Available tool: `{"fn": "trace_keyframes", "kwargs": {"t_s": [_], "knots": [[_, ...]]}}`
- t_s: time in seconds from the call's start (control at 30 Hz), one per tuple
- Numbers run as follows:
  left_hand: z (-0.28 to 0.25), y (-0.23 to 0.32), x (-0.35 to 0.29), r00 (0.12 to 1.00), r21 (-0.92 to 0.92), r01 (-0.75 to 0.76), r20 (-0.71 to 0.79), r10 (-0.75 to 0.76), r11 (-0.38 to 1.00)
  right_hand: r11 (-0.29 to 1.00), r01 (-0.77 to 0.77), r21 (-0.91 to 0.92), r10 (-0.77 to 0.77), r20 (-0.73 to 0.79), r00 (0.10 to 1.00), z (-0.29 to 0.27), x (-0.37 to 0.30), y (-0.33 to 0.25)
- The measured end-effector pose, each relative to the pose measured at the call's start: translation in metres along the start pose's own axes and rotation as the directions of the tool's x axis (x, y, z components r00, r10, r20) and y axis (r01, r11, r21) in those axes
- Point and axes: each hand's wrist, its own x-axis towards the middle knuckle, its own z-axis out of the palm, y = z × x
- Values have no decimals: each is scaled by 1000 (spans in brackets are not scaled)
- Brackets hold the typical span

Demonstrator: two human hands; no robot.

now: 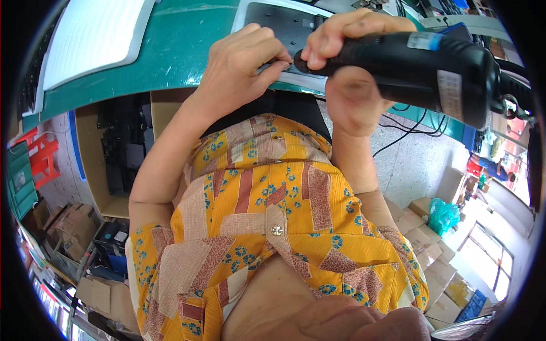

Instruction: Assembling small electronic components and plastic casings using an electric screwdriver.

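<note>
Green table (pixel 182 34) with white panel (pixel 94 40), cardboard box (pixel 91 159) below; right hand (pixel 357 94) around black power tool (pixel 418 65), left hand (pixel 242 62) pinched, contents unclear.

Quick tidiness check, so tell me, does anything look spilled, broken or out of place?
Nothing obviously spilled or broken, but the black cables look untidy: they loop and cross beside the green tabletop, near the right forearm.
</note>
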Motion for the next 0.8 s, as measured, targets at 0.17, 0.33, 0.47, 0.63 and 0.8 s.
{"fn": "trace_keyframes", "kwargs": {"t_s": [0.17,0.33,0.47,0.63,0.8], "knots": [[-2,1,1,1000,-21,-3,9,3,1000,951,206,230,-204,-35,978,-68,-2,-34],[-16,11,-3,993,-51,94,74,-90,994,962,265,70,-239,-260,936,-123,-5,-32],[-19,14,-5,993,-115,117,21,-115,986,975,209,82,-168,-350,922,-121,-10,-21],[-25,19,-7,993,-121,118,-8,-120,986,979,204,26,-184,-331,926,-115,-9,-14],[-27,19,-13,989,-126,104,-96,-116,987,981,186,-51,-193,-304,933,-115,-11,-9]]}}
